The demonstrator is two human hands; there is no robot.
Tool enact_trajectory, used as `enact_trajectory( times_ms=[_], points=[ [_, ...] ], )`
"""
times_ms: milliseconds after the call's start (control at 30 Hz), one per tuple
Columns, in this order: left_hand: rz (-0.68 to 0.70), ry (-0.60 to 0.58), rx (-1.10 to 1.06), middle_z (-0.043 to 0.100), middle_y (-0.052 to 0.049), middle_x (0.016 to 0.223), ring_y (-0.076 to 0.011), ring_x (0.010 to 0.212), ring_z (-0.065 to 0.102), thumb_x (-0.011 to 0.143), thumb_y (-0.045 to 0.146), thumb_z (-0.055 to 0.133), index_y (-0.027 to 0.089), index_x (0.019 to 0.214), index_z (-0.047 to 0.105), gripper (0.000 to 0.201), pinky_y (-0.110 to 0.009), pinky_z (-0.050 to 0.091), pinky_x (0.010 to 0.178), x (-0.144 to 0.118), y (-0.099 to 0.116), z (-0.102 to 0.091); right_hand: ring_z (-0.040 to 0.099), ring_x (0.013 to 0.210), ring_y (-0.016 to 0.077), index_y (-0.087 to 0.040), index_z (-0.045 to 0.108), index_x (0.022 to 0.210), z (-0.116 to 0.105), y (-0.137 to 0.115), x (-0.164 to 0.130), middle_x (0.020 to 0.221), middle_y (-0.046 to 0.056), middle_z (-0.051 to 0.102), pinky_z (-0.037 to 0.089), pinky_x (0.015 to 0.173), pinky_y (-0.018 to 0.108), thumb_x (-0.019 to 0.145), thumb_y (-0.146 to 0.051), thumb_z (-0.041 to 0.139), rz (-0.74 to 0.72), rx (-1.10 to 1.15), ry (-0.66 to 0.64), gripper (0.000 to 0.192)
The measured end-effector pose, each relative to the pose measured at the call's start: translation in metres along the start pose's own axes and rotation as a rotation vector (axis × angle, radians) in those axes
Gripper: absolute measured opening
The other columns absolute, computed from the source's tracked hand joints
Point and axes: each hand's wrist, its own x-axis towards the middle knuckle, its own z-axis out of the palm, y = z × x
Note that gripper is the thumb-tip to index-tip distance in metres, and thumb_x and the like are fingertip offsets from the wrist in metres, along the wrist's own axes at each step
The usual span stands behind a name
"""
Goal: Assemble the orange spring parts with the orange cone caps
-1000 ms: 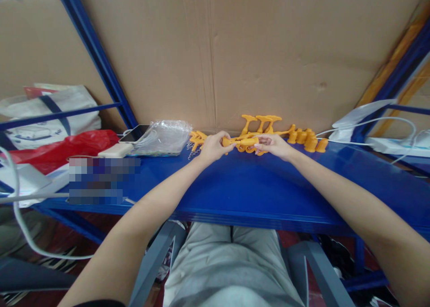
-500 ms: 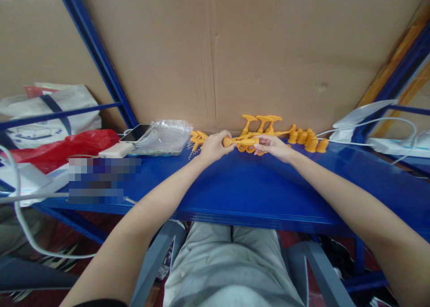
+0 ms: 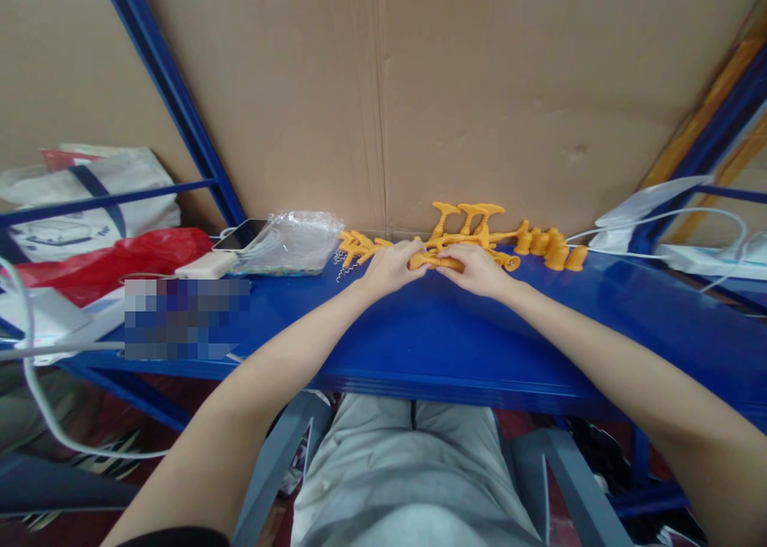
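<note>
Both hands meet at the far edge of the blue shelf (image 3: 455, 331), close to the cardboard (image 3: 383, 92) that backs it. The left hand (image 3: 392, 267) and the right hand (image 3: 476, 269) each close their fingers on one orange part (image 3: 432, 261), a short rod-like piece held level between them just above the shelf, one hand at each end so that it is steadied from both sides. How the fingertips sit on it is hard to make out at this range; it may be two pieces pressed end to end. The arms stretch out long because the stock lies at the back: a row of stemmed pieces (image 3: 464, 216) stands upright against the cardboard just behind the hands, leaning on it for support, and a cluster of cones (image 3: 551, 250) stands on wide bases to the right, near but apart from the right hand. To the left of the left hand lies a small heap of clips (image 3: 356, 247) with thin chains trailing off it. Farther left a clear bag (image 3: 293, 243) lies slumped beside a phone (image 3: 240, 235), a red bag (image 3: 113, 259) is crumpled at the shelf's end, and white cables (image 3: 659, 219) run along the right side, well apart from the hands.
</note>
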Motion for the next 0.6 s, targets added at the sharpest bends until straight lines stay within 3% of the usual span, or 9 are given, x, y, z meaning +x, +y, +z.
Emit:
enact_trajectory(
  times_ms=[167,333,600],
  points=[
    [0.056,-0.035,0.016,0.075,-0.009,0.115,-0.0221,0.1,0.073,0.091,0.035,0.07,0.019,0.121,0.068,0.034,-0.03,0.056,0.083,-0.002,0.008,0.0,0.072,0.102,0.0321,-0.021,0.076,0.096,-0.003,-0.007,0.0,0.104,0.013,0.078,0.052,0.096,0.049,0.089,-0.028,0.066,-0.01,-0.085,-0.021,0.014],
    [0.018,-0.002,-0.052,0.069,-0.009,0.132,-0.018,0.097,0.071,0.094,0.03,0.066,0.023,0.14,0.059,0.047,-0.03,0.057,0.088,0.0,0.005,-0.007,0.071,0.101,0.033,-0.021,0.075,0.09,-0.011,0.003,0.002,0.101,0.012,0.078,0.051,0.096,0.05,0.085,-0.026,0.065,0.075,-0.135,0.069,0.011],
    [-0.124,0.071,-0.048,0.071,-0.008,0.114,-0.02,0.099,0.07,0.091,0.018,0.062,0.019,0.108,0.07,0.019,-0.033,0.056,0.093,0.001,-0.035,-0.012,0.07,0.088,0.0269,-0.022,0.072,0.08,-0.024,0.032,0.009,0.087,0.006,0.075,0.057,0.087,0.043,0.076,-0.043,0.075,0.38,0.137,0.307,0.021]
  ],
)
